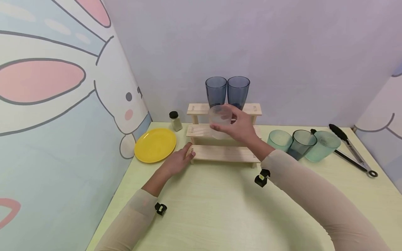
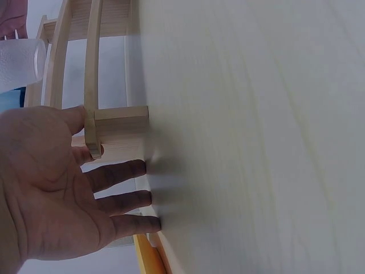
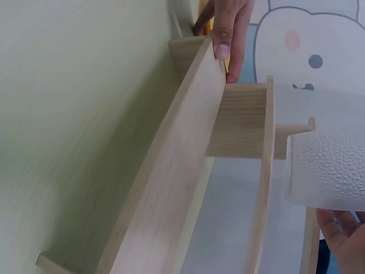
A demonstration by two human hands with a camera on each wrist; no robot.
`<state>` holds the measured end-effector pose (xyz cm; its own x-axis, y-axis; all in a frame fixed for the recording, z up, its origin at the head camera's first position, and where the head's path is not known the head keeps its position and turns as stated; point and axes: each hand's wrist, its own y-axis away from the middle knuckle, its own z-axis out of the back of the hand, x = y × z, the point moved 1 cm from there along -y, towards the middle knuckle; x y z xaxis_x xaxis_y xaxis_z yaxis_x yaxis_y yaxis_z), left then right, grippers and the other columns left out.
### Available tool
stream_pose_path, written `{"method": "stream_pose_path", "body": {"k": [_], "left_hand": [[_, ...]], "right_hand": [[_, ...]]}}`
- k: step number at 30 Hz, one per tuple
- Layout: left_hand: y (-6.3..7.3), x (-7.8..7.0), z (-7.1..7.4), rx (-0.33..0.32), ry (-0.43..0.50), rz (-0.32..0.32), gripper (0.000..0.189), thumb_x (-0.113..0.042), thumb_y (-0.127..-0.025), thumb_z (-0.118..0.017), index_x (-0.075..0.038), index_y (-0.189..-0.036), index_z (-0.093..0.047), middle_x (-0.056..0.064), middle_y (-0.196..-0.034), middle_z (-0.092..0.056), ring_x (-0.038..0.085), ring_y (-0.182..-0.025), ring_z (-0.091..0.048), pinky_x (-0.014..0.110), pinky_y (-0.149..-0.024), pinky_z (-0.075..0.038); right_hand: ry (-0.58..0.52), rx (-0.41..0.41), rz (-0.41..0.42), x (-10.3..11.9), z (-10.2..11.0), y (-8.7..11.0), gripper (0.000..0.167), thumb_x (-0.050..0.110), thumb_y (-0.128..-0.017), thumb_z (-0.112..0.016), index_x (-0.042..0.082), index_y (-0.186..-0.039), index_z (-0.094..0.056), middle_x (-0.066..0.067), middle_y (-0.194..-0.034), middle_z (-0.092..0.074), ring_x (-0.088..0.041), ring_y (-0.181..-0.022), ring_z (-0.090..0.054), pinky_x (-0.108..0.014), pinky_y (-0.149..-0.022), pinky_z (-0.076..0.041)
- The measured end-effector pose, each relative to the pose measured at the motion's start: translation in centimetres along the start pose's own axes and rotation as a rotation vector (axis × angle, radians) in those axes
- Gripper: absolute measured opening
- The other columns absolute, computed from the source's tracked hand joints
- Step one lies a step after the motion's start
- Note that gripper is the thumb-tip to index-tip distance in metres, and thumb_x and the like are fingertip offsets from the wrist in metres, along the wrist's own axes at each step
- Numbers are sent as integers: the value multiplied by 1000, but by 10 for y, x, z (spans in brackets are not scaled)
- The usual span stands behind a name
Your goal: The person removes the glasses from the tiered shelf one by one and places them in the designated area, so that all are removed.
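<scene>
My right hand [image 1: 243,128] grips a frosted clear cup [image 1: 220,116] by its side, thumb and fingers round it. The cup is up in front of the middle step of a three-step wooden rack [image 1: 224,153], and its pebbled surface shows in the right wrist view. Two dark blue glasses [image 1: 216,87] stand side by side on the top step, their lower parts partly hidden by the cup and hand. At the rack's left end my left hand [image 1: 178,162] pinches the lowest board between thumb and forefinger. Its other fingers [image 2: 122,202] reach down to the table.
Left of the rack lie a yellow plate [image 1: 155,144] and a black-capped spice jar [image 1: 176,122]. To the right stand two green cups [image 1: 323,148] and a grey glass [image 1: 301,146], with black-handled tongs [image 1: 355,153] beyond. Walls [image 1: 176,52] border the table at back and sides.
</scene>
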<state>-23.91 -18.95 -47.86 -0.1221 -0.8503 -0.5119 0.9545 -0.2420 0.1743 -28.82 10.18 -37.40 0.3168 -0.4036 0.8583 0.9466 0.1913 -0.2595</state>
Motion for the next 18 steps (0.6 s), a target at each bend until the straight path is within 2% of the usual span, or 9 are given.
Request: {"method": "stream_pose_path", "body": {"k": [7,18], "left_hand": [[0,-1,0,-6,2,-8,75,-60,-117,-39,-19,-178,-24,21,-167,-54,45,-150,-59,63,-124,-45],[0,0,-1,-16,-9,-24,73,-59,-118,-37,-18,-176,-26,22,-165,-57,45,-147,-61,63,-122,-47]], "right_hand": [[17,45,-1,-1,15,7,92,45,-83,-99,24,-162,-56,-7,-151,-67,-31,-133,-70,-56,-115,-55],[107,86,77,-3,41,24,82,42,-81,-101,21,-151,-64,-8,-138,-74,-30,-122,-74,-52,-101,-61]]}}
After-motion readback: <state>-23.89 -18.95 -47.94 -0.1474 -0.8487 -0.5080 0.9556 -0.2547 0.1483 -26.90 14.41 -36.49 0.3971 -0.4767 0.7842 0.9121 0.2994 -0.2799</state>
